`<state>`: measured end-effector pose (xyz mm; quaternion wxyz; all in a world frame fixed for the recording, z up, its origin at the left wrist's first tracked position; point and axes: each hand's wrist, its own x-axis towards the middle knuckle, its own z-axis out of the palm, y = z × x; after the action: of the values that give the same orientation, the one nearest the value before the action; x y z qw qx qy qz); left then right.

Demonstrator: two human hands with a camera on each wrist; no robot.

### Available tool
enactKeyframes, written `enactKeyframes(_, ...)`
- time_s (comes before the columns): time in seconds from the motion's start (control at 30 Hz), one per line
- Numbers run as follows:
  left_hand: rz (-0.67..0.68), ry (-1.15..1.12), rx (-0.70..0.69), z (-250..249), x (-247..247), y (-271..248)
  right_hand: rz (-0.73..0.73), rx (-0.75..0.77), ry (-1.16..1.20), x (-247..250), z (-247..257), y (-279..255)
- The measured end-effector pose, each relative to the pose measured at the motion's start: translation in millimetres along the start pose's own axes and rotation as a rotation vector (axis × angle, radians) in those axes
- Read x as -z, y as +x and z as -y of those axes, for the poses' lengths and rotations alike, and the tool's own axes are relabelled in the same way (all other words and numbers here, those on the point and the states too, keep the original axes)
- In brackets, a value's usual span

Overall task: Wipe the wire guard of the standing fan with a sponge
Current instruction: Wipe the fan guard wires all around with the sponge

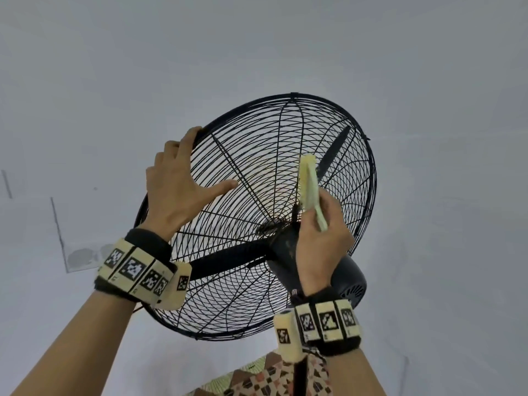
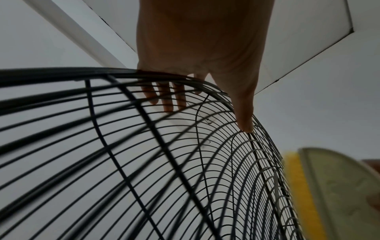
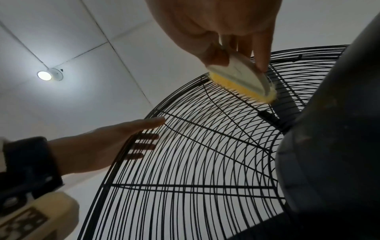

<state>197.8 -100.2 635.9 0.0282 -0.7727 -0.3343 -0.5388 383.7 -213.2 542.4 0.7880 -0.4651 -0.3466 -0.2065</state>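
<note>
Here the fan is tilted back toward the person and seen from behind and below, so the rear of the guard (image 1: 245,195) faces the hands; that tilt presumably brings the high wires within reach.

Nearest, the two wrists carry marker bands. Just beyond them the motor housing (image 1: 343,270) sits beside the right wrist, with the pole dropping toward a patterned floor.

The right hand (image 1: 323,241) pinches the sponge (image 1: 308,187) at its lower end, thumb on one face and fingers curled on the other. This grip is clamped on the sponge, which stands up edge-on past the fingertips. In the right wrist view its yellow side lies against the rear wires above the hub, its pale side turned to the hand. Holding it by one end likely leaves a long free stretch to drag along the spokes.

The left hand (image 1: 177,187) steadies the guard at its upper left rim. Its grip is spread wide: the fingers hook over the rim, reaching down the far side as the left wrist view shows, while the thumb stretches straight across the near wires. I judge this brace keeps the head from swinging under the wiping pressure.

Farther off, a blade (image 1: 333,155) shows through the wires, and beyond it the ceiling with a round lamp (image 3: 44,75).
</note>
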Motion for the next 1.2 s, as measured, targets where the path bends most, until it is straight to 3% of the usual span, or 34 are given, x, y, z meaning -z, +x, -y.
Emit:
enactKeyframes(0.17,0.007,0.024,0.016,4,-1,0,0.349,-0.030,0.059,2,1,-32)
enactKeyframes(0.2,0.010,0.026,0.017,4,-1,0,0.352,-0.027,0.077,5,3,-35)
enactKeyframes(0.37,0.015,0.012,0.003,-1,0,-1,0.074,-0.086,0.042,3,-2,-13)
enactKeyframes(0.57,0.007,0.002,0.019,2,1,0,0.372,-0.041,0.059,5,2,-33)
enactKeyframes(0.73,0.017,-0.011,-0.005,0,1,-1,0.090,-0.067,0.021,10,-9,-14)
enactKeyframes(0.93,0.010,-0.004,0.024,2,1,0,0.365,-0.159,0.102,13,-10,-33)
enactKeyframes(1.0,0.016,-0.008,0.016,1,2,-1,0.303,-0.171,0.144,18,-6,-29)
enactKeyframes(1.1,0.023,-0.013,0.004,-1,3,-1,0.069,-0.167,0.137,16,-11,-15)
enactKeyframes(1.2,0.021,-0.015,0.010,-1,2,0,0.064,-0.185,0.089,4,-15,-26)
